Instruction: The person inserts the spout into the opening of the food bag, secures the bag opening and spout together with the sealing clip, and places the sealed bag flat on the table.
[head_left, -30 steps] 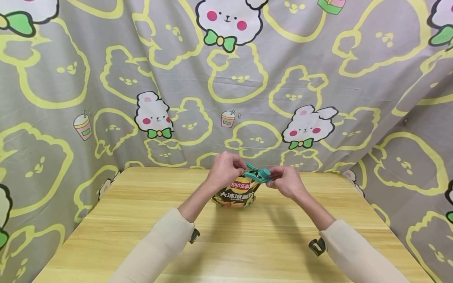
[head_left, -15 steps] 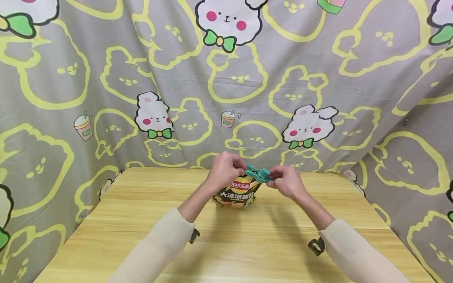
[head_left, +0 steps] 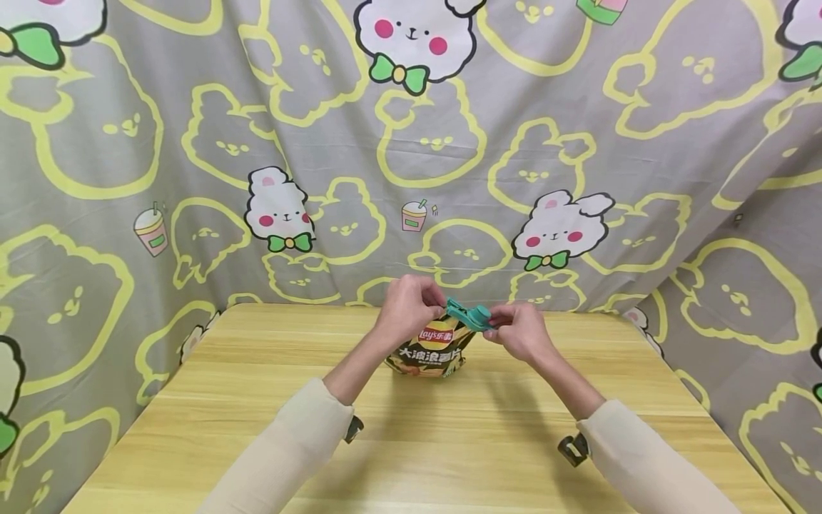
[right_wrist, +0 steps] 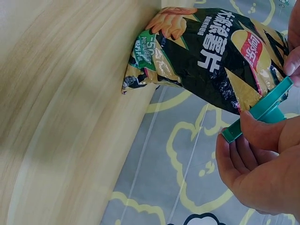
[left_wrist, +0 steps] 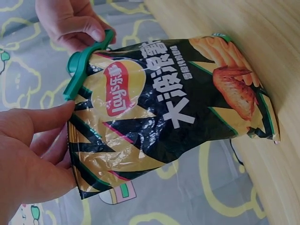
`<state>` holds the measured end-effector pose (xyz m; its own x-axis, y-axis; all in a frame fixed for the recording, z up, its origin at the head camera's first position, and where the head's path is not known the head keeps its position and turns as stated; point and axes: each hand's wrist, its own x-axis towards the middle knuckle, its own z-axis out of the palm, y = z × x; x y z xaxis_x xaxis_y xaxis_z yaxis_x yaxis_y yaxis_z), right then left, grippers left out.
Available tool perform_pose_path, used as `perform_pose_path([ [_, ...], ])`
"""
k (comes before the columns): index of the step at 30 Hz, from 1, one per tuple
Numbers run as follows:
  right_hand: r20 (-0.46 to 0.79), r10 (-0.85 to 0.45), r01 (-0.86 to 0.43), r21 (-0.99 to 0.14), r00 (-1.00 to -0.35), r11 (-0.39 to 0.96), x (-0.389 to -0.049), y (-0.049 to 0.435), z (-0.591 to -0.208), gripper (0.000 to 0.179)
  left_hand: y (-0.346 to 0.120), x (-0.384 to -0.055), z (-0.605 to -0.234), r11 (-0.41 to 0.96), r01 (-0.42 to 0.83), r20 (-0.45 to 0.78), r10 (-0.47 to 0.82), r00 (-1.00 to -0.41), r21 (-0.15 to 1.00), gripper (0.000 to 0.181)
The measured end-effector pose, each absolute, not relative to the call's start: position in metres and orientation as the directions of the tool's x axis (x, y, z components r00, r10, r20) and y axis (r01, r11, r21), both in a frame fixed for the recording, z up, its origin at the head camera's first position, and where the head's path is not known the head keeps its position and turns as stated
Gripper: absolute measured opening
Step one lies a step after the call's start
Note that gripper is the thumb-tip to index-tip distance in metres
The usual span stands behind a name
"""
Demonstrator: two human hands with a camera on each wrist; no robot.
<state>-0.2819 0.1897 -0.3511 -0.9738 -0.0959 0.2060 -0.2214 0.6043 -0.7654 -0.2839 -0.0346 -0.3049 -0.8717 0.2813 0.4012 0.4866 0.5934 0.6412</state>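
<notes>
A black and gold Lay's potato chip bag (head_left: pixel 432 355) stands upright on the table, its printed front towards me. Across part of its top edge lies a teal bag clip (left_wrist: pixel 85 65) with a round cap, its two bars pressed together. My left hand (head_left: pixel 409 307) pinches the bag's top corner between thumb and fingers, close to one end of the clip. With thumb and fingers, my right hand (right_wrist: pixel 262 168) grips the clip's other end. The cap lies partly behind the right hand in the right wrist view.
The pale wooden table (head_left: pixel 270 414) reaches back to a grey curtain (head_left: pixel 443 157) with yellow outlines and white cartoon rabbits, which also runs along both sides. A dark strap (head_left: pixel 574 450) shows at the right sleeve, another dark strap (head_left: pixel 354 429) at the left.
The clip's bars stood apart a second ago, the gap narrowed, and now they lie together over the bag's top. Both hands have stayed almost in place.
</notes>
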Motion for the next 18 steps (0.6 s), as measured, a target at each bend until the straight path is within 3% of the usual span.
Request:
perform_pose_path([
  [7, 0.191, -0.088, -0.206, -0.777, -0.978, 0.595, -0.281, 0.189, -0.352, 0.027, -0.033, -0.280, -0.302, 0.623, 0.453, 0.353, 0.286, -0.891, 0.638, 0.033],
  [18, 0.201, -0.077, -0.209, -0.792, -0.976, 0.573, -0.280, 0.190, -0.354, 0.028, -0.024, -0.279, -0.305, 0.648, 0.456, 0.336, 0.310, -0.889, 0.610, 0.032],
])
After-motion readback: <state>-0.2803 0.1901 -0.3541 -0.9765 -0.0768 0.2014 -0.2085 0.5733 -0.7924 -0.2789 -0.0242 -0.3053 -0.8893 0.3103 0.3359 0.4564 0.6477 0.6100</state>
